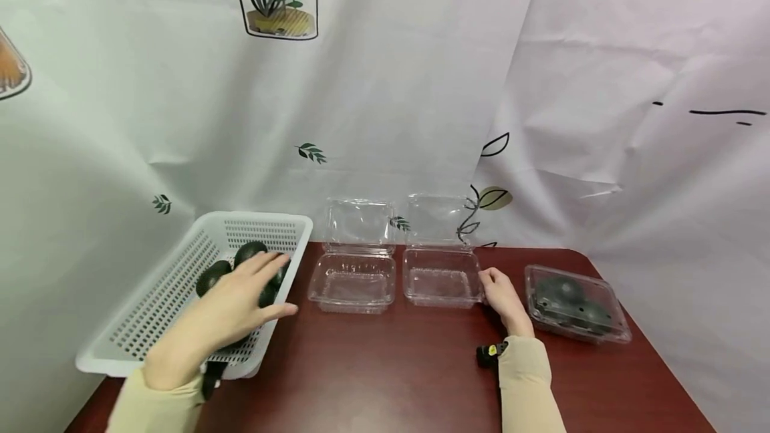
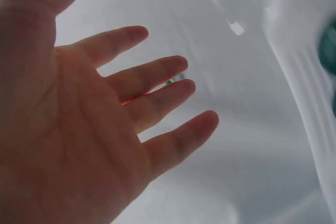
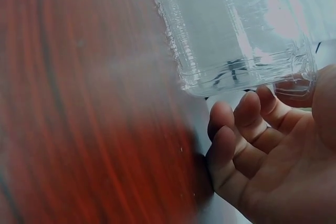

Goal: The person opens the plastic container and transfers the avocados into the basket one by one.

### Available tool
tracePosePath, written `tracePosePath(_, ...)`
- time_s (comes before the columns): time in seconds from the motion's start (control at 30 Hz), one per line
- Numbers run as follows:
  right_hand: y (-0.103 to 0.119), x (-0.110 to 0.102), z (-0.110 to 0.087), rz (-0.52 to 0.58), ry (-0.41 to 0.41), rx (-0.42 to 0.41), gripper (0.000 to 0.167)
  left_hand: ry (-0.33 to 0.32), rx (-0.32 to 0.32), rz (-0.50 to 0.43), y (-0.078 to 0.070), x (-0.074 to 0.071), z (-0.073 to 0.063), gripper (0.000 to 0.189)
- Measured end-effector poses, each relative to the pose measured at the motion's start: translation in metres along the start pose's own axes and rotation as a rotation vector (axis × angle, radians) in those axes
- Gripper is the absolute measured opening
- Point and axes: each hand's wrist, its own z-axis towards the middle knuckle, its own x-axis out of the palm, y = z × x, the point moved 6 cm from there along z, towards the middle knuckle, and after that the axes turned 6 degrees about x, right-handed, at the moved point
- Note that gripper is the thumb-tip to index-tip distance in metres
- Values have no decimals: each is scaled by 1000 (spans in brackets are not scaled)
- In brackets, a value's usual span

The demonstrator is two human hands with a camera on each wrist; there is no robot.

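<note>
Head view: one white basket [image 1: 171,306] at 8 o'clock, two lid-up containers [image 1: 442,301] at 5 and 6, one closed container [image 1: 613,309] at 4. Tabletop [image 1: 373,373] runs toward 6; right hand [image 1: 505,301] pinches the 5-o'clock container's edge; left hand [image 1: 231,303], released, fingers spread, is over the basket. Basket: at least four dark fruits [image 1: 211,277]; closed container: at least two.

Cream sleeves [image 1: 527,383] are worn with black wrist cameras [image 1: 484,357], one marked yellow
</note>
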Motion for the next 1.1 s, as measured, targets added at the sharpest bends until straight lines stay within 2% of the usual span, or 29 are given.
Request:
tracePosePath(0.2, 0, -2, -3, -8, 5, 9, 30, -17, 46, -107, -36, 24, 27, 84)
tracePosePath(0.37, 1, -5, -4, -20, 2, 11, 30, 44, 49, -186, -56, 58, 47, 85)
tracePosePath(0.47, 3, -8, -5, -39, 4, 12, 30, 76, 42, -212, -64, 74, 59, 83)
tracePosePath(0.6, 10, -14, -6, -89, -13, 1, 30, 67, 41, -240, -73, 83, 74, 78)
tracePosePath(0.8, 24, -23, -13, -172, -25, -26, 30, 80, 104, -260, -90, 97, 91, 72)
tracePosePath(0.93, 34, -31, -17, -211, -41, -56, 29, 124, 133, -264, -107, 113, 102, 71)
tracePosePath(1.1, 45, -48, -30, -199, -61, -89, 29, 181, 177, -256, -135, 130, 117, 70)
